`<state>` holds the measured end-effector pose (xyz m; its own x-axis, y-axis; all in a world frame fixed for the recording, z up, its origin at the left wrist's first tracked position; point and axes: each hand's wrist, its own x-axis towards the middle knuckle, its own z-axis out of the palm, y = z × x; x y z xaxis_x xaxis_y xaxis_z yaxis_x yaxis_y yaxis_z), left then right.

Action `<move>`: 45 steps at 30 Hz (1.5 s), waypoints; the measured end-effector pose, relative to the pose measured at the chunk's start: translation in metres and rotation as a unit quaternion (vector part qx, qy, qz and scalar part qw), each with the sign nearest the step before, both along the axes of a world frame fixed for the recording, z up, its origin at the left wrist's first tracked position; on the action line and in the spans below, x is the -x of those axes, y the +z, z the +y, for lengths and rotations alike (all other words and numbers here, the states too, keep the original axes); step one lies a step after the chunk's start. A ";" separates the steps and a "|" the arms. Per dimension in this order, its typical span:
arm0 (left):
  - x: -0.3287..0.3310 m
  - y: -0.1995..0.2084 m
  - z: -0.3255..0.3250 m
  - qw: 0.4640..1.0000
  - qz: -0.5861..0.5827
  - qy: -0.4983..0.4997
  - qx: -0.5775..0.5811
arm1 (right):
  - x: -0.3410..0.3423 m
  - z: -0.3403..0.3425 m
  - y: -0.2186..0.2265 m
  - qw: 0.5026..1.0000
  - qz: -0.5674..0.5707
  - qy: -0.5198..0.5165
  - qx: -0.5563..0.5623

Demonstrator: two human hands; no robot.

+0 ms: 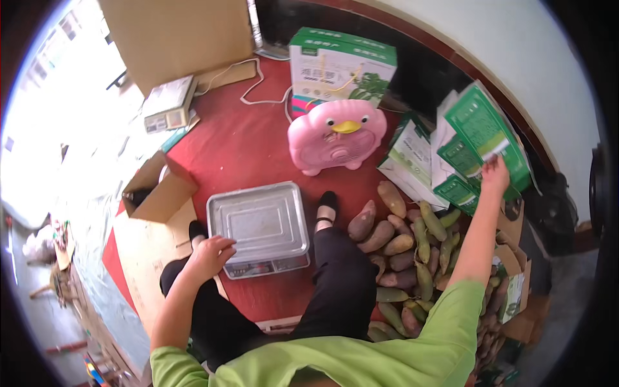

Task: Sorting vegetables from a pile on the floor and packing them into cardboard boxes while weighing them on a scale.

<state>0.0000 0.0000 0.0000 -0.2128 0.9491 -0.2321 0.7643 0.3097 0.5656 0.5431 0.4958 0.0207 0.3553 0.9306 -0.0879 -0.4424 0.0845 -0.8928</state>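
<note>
My right hand (495, 174) reaches out to the far right, its fingers closed on the lower edge of a flat green and white carton (476, 122). More folded green cartons (455, 158) lean beside and beneath it. Over my left knee, my left hand (213, 255) is empty, fingers loosely stretched toward the scale. This scale (256, 222), with a grey metal pan and a display on its near side, stands between my feet. Sweet potatoes (362, 220) and long green gourd-like vegetables (424, 245) lie heaped by my right leg, below my right arm.
A pink bird-faced fan (338, 138) stands ahead, before an upright green and white box (342, 68). Left of it are a second scale (169, 103) and an open cardboard box (158, 190). A white cable (261, 80) crosses the red floor covering. Another open carton (512, 258) sits at right.
</note>
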 end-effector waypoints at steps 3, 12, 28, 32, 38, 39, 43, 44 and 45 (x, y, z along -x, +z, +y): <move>0.025 0.002 0.006 0.999 0.000 -0.025 -0.039 | 0.018 -0.044 0.020 0.997 -0.044 -0.058 -0.028; 0.012 0.018 -0.026 0.998 0.008 -0.005 -0.069 | 0.001 -0.158 0.178 0.935 -0.314 -0.082 -0.142; 0.035 0.022 -0.065 0.990 0.043 0.071 -0.115 | 0.187 -0.318 0.286 0.832 -0.429 0.218 -0.275; 0.043 0.026 -0.081 0.975 0.025 0.177 -0.134 | 0.269 -0.331 0.249 0.783 -0.412 0.381 -0.269; 0.049 0.035 -0.078 0.935 -0.011 0.257 -0.244 | 0.345 -0.328 0.174 0.656 -0.432 0.519 -0.336; 0.051 0.035 -0.076 0.935 -0.010 0.257 -0.244 | 0.354 -0.331 0.158 0.657 -0.409 0.534 -0.340; 0.060 0.040 -0.079 0.885 0.027 0.327 -0.332 | 0.375 -0.322 0.081 0.648 -0.355 0.598 -0.311; 0.061 0.044 -0.082 0.860 0.067 0.339 -0.376 | 0.378 -0.318 0.064 0.643 -0.344 0.610 -0.310; 0.061 0.047 -0.085 0.833 0.106 0.348 -0.418 | 0.381 -0.314 0.048 0.643 -0.342 0.613 -0.307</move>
